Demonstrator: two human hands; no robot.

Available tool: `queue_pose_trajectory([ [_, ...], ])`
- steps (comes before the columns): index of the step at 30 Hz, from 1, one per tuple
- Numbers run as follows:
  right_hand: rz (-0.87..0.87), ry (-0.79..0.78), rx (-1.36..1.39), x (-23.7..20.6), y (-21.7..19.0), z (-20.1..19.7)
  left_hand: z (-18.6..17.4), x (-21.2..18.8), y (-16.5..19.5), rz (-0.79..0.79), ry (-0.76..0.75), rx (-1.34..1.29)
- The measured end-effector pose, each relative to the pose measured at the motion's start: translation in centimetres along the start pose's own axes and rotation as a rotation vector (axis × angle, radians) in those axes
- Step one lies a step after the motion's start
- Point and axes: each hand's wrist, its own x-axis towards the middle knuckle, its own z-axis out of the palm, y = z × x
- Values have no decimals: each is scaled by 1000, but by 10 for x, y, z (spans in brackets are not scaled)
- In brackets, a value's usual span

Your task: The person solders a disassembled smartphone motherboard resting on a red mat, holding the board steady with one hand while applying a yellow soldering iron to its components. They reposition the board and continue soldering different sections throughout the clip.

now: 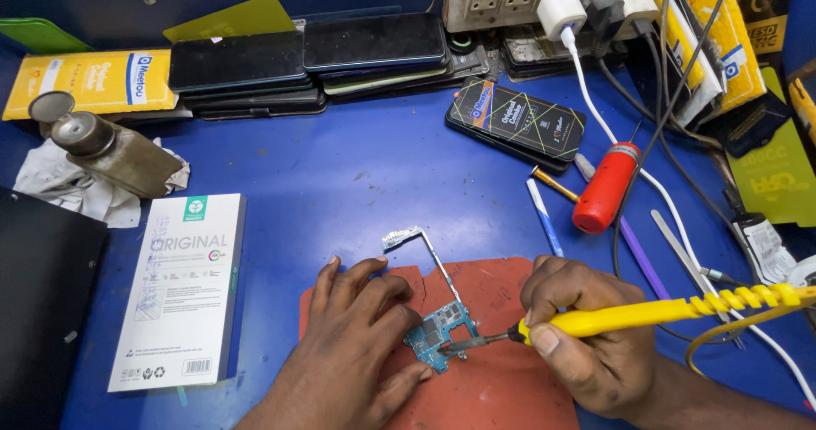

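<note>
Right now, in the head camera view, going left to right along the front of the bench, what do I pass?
White flat box → left hand → small blue circuit board → right hand → yellow-handled soldering iron, its handle running off to the right.

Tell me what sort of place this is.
Most likely a phone repair bench. The right hand holds a yellow soldering iron to a small circuit board that the left hand steadies on a red mat, with stacked phones behind.
</note>
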Motion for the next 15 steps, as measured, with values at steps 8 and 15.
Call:
queue_pose_trajectory([
  [8,2,3,-7,0,0,0,2,0,0,16,33,-3],
  [15,-7,-7,-6,0,-1,0,1,-2,1,-10,0,-20],
])
